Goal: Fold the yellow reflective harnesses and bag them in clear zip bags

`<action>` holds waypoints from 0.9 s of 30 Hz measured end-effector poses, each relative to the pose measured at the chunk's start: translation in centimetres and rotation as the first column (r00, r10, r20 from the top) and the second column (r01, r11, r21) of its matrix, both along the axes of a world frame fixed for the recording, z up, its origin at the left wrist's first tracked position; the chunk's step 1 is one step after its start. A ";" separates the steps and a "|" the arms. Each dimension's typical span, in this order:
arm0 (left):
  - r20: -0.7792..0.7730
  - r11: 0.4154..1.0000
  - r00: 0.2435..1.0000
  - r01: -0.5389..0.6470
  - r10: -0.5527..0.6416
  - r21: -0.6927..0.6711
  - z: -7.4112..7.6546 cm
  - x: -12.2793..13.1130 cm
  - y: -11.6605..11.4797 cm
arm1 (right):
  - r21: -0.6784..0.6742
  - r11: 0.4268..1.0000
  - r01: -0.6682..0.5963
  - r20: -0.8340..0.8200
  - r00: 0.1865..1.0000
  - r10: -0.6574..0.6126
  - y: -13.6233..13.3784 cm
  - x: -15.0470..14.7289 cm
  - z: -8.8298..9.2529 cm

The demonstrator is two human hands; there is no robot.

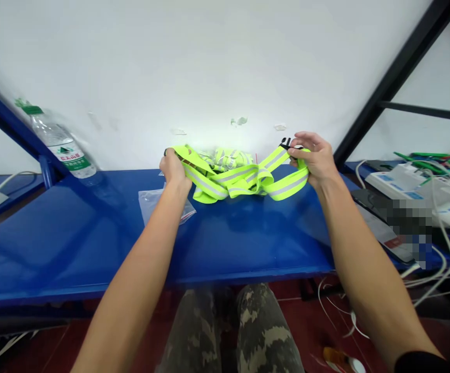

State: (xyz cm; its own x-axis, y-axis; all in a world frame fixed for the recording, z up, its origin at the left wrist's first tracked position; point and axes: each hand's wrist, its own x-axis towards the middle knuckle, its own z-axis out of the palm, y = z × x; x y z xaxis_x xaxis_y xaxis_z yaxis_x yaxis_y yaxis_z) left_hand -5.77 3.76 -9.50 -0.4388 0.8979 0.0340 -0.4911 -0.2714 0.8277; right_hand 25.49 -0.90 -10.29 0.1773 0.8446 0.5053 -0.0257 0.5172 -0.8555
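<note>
A neon yellow reflective strap (pixel 244 176) with a silver stripe stretches in loose, tangled loops between my two hands, just above the blue table. My left hand (pixel 174 168) is closed round its left end, where a small dark bit shows at the fingers. At the other end my right hand (pixel 313 155) pinches the strap beside a black plastic buckle (pixel 285 143), whose prongs point up and left. Behind the loops lies a bundle of similar reflective straps (pixel 230 157), partly hidden. A clear plastic bag (pixel 151 202) lies flat on the table under my left wrist.
A water bottle (pixel 67 147) with a green cap stands at the back left by the blue frame. On the right are power strips (pixel 399 181), a dark phone-like device (pixel 380 223) and tangled white cables (pixel 443 248). A white wall (pixel 209 62) rises behind the blue table (pixel 248 243).
</note>
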 end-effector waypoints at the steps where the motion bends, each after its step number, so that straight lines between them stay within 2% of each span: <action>1: 0.035 1.000 0.999 0.014 -0.013 -0.013 0.2 0.1 -0.1 | -0.006 0.999 0.053 0.068 0.996 -0.053 0.3 -0.1 -0.3; 3: 0.100 0.997 0.993 0.067 -0.063 -0.033 0.7 0.8 -0.8 | 0.018 0.991 0.134 0.267 0.955 -0.134 0.4 -1.0 -0.7; 5: 0.114 0.970 0.966 0.240 -0.234 -0.044 1.1 1.8 -1.9 | 0.104 0.982 0.160 0.444 0.876 -0.190 -0.3 -3.0 -0.8; 6: 0.104 0.938 0.935 0.344 -0.338 -0.049 1.4 2.3 -2.5 | 0.160 0.975 0.154 0.483 0.850 -0.213 -0.8 -4.3 -0.9; 7: 0.085 0.893 0.893 0.447 -0.441 -0.057 1.6 2.6 -3.0 | 0.168 0.980 0.108 0.499 0.848 -0.179 -1.5 -5.8 -0.9; 9: 0.021 0.782 0.787 0.616 -0.617 -0.093 1.9 2.9 -4.0 | 0.035 0.992 -0.120 0.556 0.827 0.081 -2.7 -8.7 -1.2; 10: -0.018 0.736 0.740 0.665 -0.672 -0.129 2.0 2.8 -4.3 | -0.014 0.976 -0.218 0.597 0.781 0.183 -3.1 -9.9 -1.5; 11: -0.062 0.710 0.711 0.684 -0.700 -0.166 2.1 2.7 -4.5 | -0.026 0.964 -0.266 0.654 0.724 0.217 -3.4 -10.9 -1.8; 13: -0.171 0.720 0.701 0.658 -0.692 -0.220 1.9 2.2 -4.5 | -0.007 0.967 -0.255 0.772 0.613 0.168 -3.5 -12.0 -2.7; 15: -0.283 0.787 0.735 0.578 -0.617 -0.216 1.5 1.6 -4.1 | -0.028 0.985 -0.171 0.862 0.495 0.111 -3.3 -12.2 -3.4; 18: -0.353 0.860 0.786 0.489 -0.507 -0.146 1.0 0.8 -3.2 | -0.130 0.988 -0.088 0.918 0.367 0.153 -2.7 -11.6 -3.7; 19: -0.344 0.869 0.801 0.478 -0.490 -0.124 0.9 0.5 -2.9 | -0.150 0.984 -0.092 0.911 0.374 0.174 -2.6 -11.2 -3.6; 20: -0.325 0.876 0.816 0.470 -0.478 -0.106 0.9 0.2 -2.5 | -0.167 0.980 -0.108 0.886 0.419 0.197 -2.4 -10.7 -3.4; 21: -0.300 0.882 0.832 0.462 -0.467 -0.092 0.8 -0.1 -2.2 | -0.187 0.974 -0.126 0.834 0.504 0.225 -2.2 -10.1 -3.0; 22: -0.271 0.889 0.848 0.451 -0.455 -0.082 0.8 -0.4 -1.8 | -0.207 0.968 -0.140 0.740 0.625 0.248 -2.1 -9.5 -2.6; 24: -0.216 0.915 0.889 0.396 -0.403 -0.078 0.5 -0.8 -1.1 | -0.227 0.962 -0.152 0.417 0.877 0.237 -1.8 -7.9 -1.7; 25: -0.198 0.936 0.915 0.341 -0.351 -0.084 0.3 -1.0 -0.7 | -0.215 0.964 -0.157 0.218 0.954 0.204 -1.6 -7.0 -1.1; 27: -0.235 0.977 0.951 0.179 -0.202 -0.113 -0.5 -1.0 -0.1 | -0.140 0.977 -0.161 -0.107 0.983 0.146 -1.5 -5.4 -0.2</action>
State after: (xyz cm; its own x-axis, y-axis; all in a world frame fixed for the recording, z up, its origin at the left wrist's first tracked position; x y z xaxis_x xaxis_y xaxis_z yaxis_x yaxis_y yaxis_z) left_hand -6.81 3.61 -9.99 -0.2478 0.9682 0.0345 -0.3068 -0.1122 0.9451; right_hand 20.11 -2.42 -10.44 0.0814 0.9292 0.3604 -0.1806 0.3693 -0.9116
